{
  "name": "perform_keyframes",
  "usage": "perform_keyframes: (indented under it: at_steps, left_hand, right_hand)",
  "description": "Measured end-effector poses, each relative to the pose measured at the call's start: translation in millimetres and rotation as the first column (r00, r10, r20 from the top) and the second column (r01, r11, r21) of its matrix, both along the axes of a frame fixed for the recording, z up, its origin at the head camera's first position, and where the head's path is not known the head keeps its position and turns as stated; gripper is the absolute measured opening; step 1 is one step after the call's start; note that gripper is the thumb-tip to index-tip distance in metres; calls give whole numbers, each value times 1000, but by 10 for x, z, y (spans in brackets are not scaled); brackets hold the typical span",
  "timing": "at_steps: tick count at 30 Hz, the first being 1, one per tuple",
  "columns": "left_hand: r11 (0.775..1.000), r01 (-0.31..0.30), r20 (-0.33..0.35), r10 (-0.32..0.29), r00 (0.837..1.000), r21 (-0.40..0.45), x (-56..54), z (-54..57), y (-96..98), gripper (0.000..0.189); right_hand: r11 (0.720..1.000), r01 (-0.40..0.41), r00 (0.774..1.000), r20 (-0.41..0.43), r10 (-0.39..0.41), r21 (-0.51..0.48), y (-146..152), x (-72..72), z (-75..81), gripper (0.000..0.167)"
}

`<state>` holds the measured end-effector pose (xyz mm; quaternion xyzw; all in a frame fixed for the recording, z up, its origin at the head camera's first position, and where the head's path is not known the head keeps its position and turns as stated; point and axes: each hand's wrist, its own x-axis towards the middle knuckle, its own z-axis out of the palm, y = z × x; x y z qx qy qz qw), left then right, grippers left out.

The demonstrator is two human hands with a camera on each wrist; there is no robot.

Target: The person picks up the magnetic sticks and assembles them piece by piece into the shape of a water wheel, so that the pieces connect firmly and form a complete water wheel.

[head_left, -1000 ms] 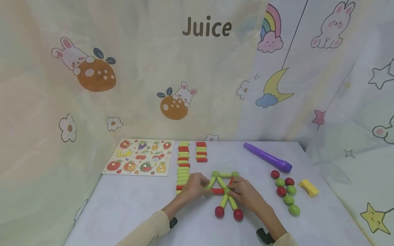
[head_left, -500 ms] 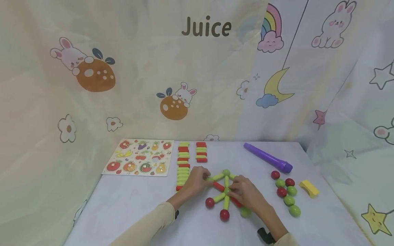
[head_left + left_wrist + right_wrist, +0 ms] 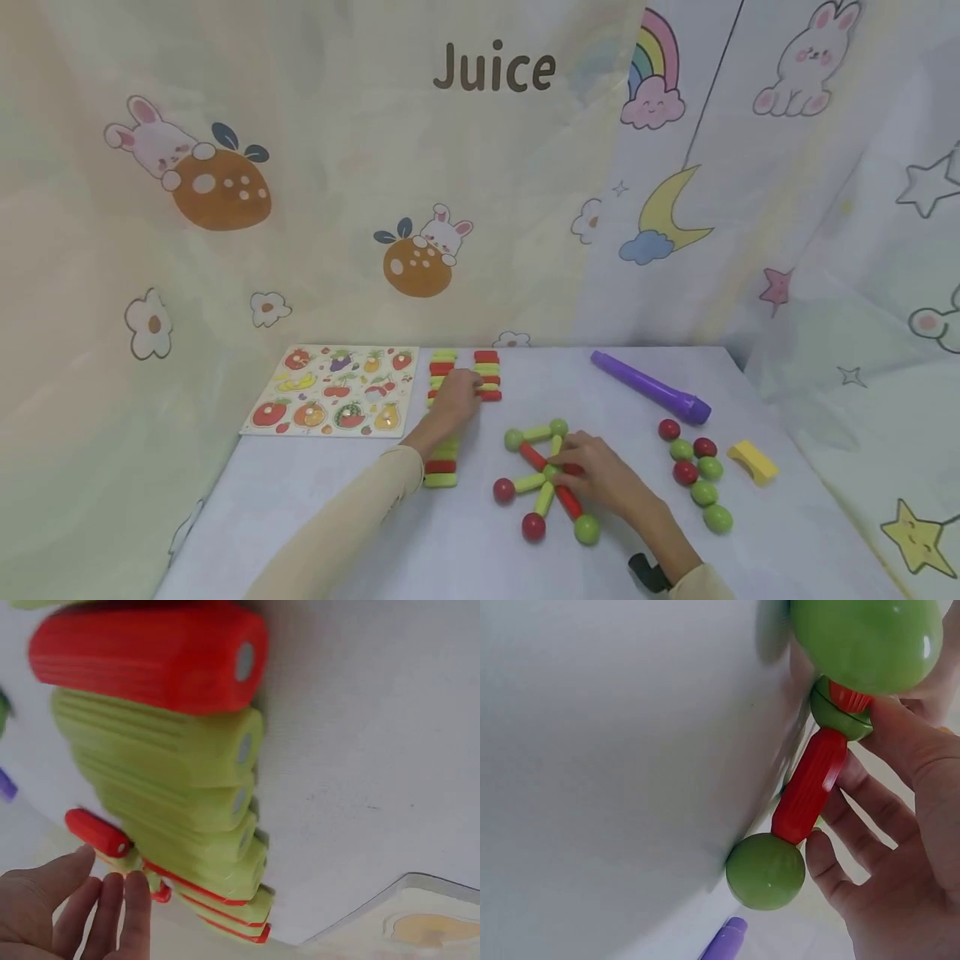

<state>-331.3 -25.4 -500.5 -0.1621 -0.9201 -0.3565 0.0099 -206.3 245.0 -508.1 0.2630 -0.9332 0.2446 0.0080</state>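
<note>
On the table a flat figure joins green and yellow-green rods, red rods [image 3: 567, 500] and red and green balls around a green hub ball [image 3: 552, 474]. My right hand [image 3: 600, 471] pinches the figure at this hub; in the right wrist view its thumb lies against the green ball [image 3: 841, 716] and its fingers pass behind a red rod [image 3: 810, 786]. My left hand [image 3: 452, 402] reaches over the long column of rods to the short column. In the left wrist view its thumb is by a red magnetic rod [image 3: 97, 832], fingers apart, none gripped.
Left of the rods lies a fruit picture board [image 3: 333, 392]. A purple microphone-shaped toy [image 3: 651, 387] lies at the back right, with loose red and green balls [image 3: 703, 493] and a yellow arch block [image 3: 753, 462] nearby. A printed curtain hangs behind the table.
The figure has been turned clockwise on the table. My left hand has let go of its left side and moved up and left to the rods; my right hand stays at the hub.
</note>
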Motion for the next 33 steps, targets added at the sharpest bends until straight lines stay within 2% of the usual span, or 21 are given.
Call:
perform_keyframes:
  at_steps: [3,8,12,14,18,21,24,29,33]
  left_hand:
    - [998,-17,3,17,1000,-68,-37,-53,3,20]
    - [987,-16,-15,13,1000,-158,-20,-129,66,7]
    - [981,-26,1,27,1000,-194,21,-136,112,11]
    - [987,-27,6,28,1000,-161,54,-118,110,11]
    - [999,-31,33,31,999,12,201,-62,52,16]
    - [990,-28,64,19,998,140,366,-23,5,16]
    - [973,-22,92,1,996,228,531,-13,-7,10]
    - [965,-20,141,-17,990,262,758,-74,60,6]
    - [965,-26,163,-18,987,262,865,-160,154,7]
  right_hand:
    - [1000,-4,1000,-4,4,-11,-12,13,-11,25]
    - [1000,21,1000,-23,-21,-4,-28,32,-44,26]
    - [999,39,998,-51,-39,3,-32,52,-77,25]
    - [998,61,996,-72,-60,12,-36,66,-87,24]
    - [991,128,987,-109,-122,44,-50,95,-90,24]
    - [984,168,979,-122,-160,55,-72,107,-90,24]
    - [981,189,973,-140,-181,50,-92,117,-90,24]
    - [980,195,969,-164,-186,42,-91,129,-101,25]
    - [981,188,971,-160,-179,42,-77,151,-123,24]
